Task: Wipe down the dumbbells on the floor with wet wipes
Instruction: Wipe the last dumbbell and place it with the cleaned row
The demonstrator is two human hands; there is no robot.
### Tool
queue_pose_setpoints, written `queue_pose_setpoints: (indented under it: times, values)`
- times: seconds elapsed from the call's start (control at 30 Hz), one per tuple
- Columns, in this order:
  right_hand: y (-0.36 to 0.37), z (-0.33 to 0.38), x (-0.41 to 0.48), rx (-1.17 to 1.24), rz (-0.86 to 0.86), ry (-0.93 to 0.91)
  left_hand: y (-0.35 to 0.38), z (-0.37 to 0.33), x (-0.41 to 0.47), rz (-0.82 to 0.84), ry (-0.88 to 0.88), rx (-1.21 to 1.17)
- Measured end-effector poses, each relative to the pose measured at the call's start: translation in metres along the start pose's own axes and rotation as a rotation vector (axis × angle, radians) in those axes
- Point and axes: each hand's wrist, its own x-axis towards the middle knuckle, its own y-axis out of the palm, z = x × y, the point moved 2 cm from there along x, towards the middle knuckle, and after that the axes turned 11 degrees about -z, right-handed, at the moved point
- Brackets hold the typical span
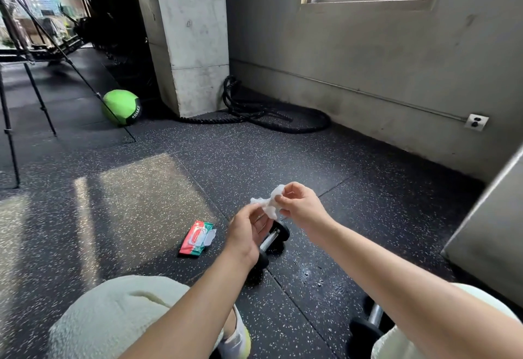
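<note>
so both hands are up off the floor [353, 177] working one balled-up wet wipe [268, 204] between them. The left hand [249, 231] pinches its near-left end and the right hand [300, 205] pinches the far-right part, so each grip is clamped on the wipe and nothing else. Looks to me like it's getting pulled open or bunched into shape before it goes down on metal

What matters for the next move: the dumbbell [278, 232] sits on the floor straight under the hands, a bit back toward the person from where the wipe hangs. Its long axis runs on a diagonal, near head down-left and far head up-right, with the chrome handle [268, 242] showing between them. The near head is mostly hidden behind the left wrist. The left hand is the lower one and lies right over it, so I'd guess it's the closer hand to steady the weight while the right brings the wipe down and runs along that diagonal

There's a second dumbbell [368, 322] close in by the right leg, partly hidden under the right forearm. From the bit of bar showing it seems to lie on roughly the same slant, but I can't say for sure

The wipes pack [198, 238] lies flat on the floor just left of the first dumbbell, flap open, so grabbing a fresh one would be an easy left-hand reach
</note>
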Motion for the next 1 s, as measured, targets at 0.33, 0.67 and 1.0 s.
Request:
queue_pose_setpoints:
  times: [0.33, 0.67, 1.0]
  values:
    - [0.0, -0.005, 0.01, 0.144, -0.124, -0.033, 0.005, 0.001, 0.016, -0.077, -0.07, -0.25]
    - [-0.009, -0.012, 0.018, 0.018, -0.108, 0.021, 0.008, 0.004, 0.016, 0.206, -0.139, -0.167]
    - [-0.024, -0.01, 0.023, 0.302, -0.028, 0.139, 0.005, 0.013, 0.009, 0.132, -0.007, 0.285]
